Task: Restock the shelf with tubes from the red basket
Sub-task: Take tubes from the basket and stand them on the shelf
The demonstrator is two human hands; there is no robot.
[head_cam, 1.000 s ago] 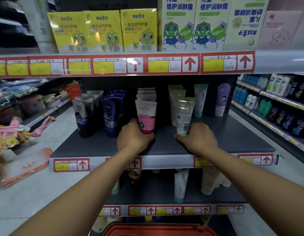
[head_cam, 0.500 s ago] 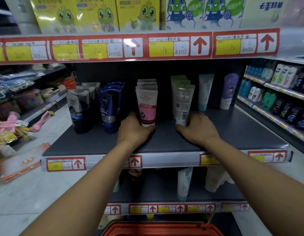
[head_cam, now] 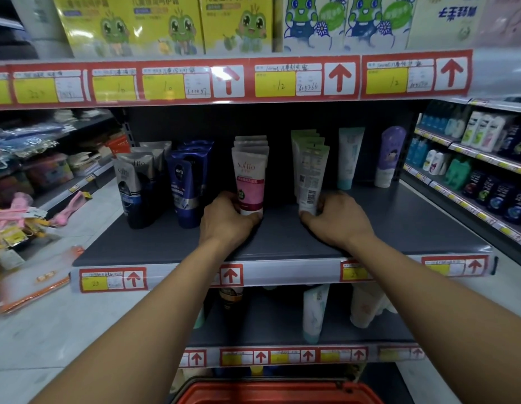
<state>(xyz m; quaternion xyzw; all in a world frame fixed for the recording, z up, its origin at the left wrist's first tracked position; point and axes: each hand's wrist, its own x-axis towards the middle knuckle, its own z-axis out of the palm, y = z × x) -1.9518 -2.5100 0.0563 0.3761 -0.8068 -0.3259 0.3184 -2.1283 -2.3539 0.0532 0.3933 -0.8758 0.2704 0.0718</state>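
At frame centre the left hand (head_cam: 227, 220) gripped the pink-and-white plastic tube (head_cam: 250, 182) and the right hand (head_cam: 332, 220) the pale-green tube (head_cam: 310, 179), each best pushed upright against its row.

1. A shop aisle is showing here: grey shelves (head_cam: 399, 223) are carrying standing tubes (head_cam: 249, 176) in rows.
2. Red price tags (head_cam: 304, 78) with arrows are lining every shelf edge (handwritten numbers on yellow).
3. Boxed creams (head_cam: 236, 23) are sitting above; bottles (head_cam: 484, 132) are filling the next rack.
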